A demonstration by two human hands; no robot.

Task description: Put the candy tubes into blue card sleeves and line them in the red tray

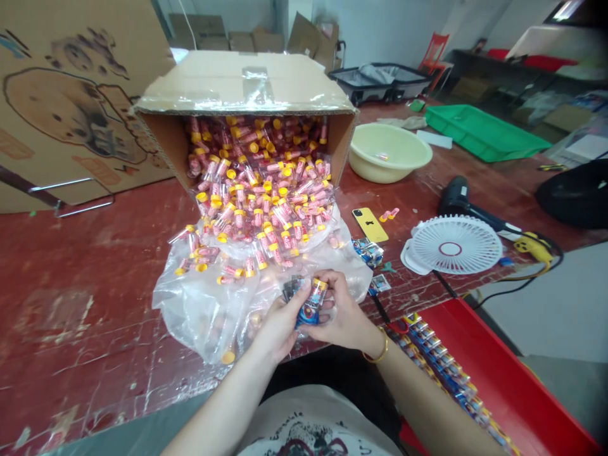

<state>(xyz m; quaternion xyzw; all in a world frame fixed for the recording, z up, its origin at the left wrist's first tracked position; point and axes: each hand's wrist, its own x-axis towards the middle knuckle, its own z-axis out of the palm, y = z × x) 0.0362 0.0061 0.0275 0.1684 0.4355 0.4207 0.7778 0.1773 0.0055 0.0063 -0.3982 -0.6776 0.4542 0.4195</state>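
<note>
In front of my body, over the near edge of the plastic sheet, my two hands are together. My left hand [281, 320] is closed, its thumb pressed on a small stack of blue printed plastic sleeves [308, 315]. Curled against the same stack, my right hand [350, 320] grips a small yellow-capped tube [320, 286] at its top; fingers hide much of it. Ahead, a cardboard box [247, 79] lies on its side. Pink tubes with yellow caps [259, 218] spill from it onto the clear plastic sheet [185, 316].
Right of the box are a cream basin [387, 155], a yellow phone [369, 225], more printed sleeves [368, 252], a white fan [451, 246] and a hair dryer [458, 197]. A red tray [494, 354] at lower right holds rows of sleeved tubes. A green tray [479, 136] lies farther back.
</note>
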